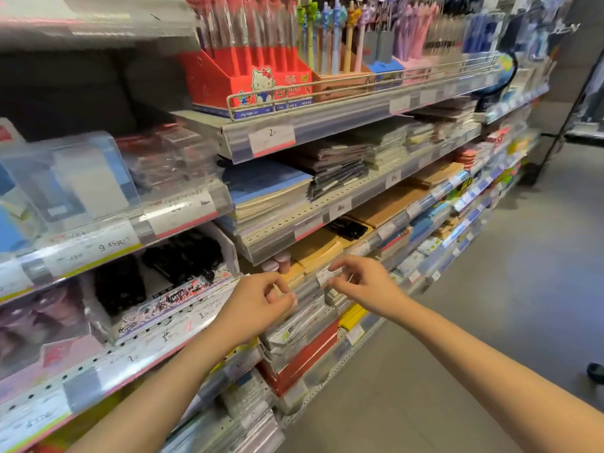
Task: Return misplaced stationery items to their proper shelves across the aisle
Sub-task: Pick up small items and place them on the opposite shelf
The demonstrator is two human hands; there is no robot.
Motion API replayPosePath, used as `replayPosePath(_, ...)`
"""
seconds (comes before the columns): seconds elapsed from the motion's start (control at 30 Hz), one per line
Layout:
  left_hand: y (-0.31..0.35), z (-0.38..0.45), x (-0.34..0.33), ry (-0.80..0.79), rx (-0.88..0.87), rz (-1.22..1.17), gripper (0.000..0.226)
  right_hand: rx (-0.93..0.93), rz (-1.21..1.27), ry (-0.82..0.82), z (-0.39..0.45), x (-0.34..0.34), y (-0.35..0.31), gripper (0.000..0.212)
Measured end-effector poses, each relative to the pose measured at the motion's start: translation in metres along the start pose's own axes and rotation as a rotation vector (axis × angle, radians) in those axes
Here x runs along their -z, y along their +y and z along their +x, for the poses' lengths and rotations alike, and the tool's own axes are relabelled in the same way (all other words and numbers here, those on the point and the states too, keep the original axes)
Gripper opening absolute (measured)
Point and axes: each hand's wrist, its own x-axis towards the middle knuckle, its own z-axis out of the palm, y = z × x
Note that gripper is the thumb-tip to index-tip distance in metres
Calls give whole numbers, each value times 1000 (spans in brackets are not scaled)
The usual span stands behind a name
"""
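Note:
Both my arms reach toward the stationery shelves on the left. My left hand (261, 304) has its fingers curled in a pinch in front of the shelf edge; something small and pale shows at the fingertips, too blurred to name. My right hand (362, 284) hovers just to the right, with fingers spread and thumb and forefinger either side of a white price label (327, 275) on the shelf rail. Just behind my left hand, two small pink round items (277, 261) sit on brown paper pads (318, 248).
Tiered shelves run off to the right, with notebooks (271, 191), black pens (348, 227), a red pen display box (248, 83) on top and black items in a white tray (183, 256) at left. Grey floor (490, 322) lies on the right, and a dark shoe (595, 372) is at its edge.

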Motion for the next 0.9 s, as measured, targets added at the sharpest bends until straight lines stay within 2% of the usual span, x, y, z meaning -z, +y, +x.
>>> replayPosePath(0.13,-6,33,-26,54,58,121,8,38,-97,-106,58,-1,34,25)
replayPosePath(0.3,-22,68,-68,110,64,538,49,176,-166,-251,114,-16,63,34)
replayPosePath(0.4,-34,86,-85,84,118,733,60,317,-290,-329,142,-30,80,46)
replayPosePath(0.5,-44,100,-95,120,176,893,63,410,-361,-344,162,-44,92,44)
replayPosePath(0.63,-44,118,-98,131,373,844,39,456,-442,-356,176,-57,97,30)
replayPosePath(0.77,-55,131,-101,110,541,867,37,443,-404,-395,183,-67,94,29)
replayPosePath(0.9,-58,133,-103,120,650,751,41,406,-311,-480,188,-72,91,24)
